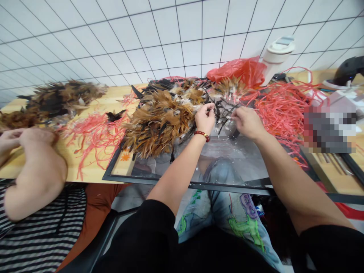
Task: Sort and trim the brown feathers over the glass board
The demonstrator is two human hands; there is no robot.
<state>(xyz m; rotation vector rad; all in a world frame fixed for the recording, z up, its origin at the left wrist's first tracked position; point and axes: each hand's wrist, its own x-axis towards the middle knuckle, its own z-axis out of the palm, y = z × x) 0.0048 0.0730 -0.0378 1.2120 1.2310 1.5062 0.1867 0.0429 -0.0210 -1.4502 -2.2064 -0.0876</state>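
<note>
Closest are patched jeans (pixel 196 220), below the front edge of a black-framed clear panel (pixel 227 155) lying on the wooden bench (pixel 112 100). Over the panel, the left hand (pixel 205 117) has its fingertips drawn together beside a brown feather pile (pixel 163 121); the right hand (pixel 248 122) is curled, fingertips pinched near the dark feathers (pixel 223 110) lying between both hands. Whether either grips a feather is too small to tell. Pink strips (pixel 280 110) heap to the right; a co-worker's hands (pixel 35 136) are well off left. Behind stand a red plastic bag (pixel 239 71), a white tumbler (pixel 275 58) and the tiled wall (pixel 182 38).
</note>
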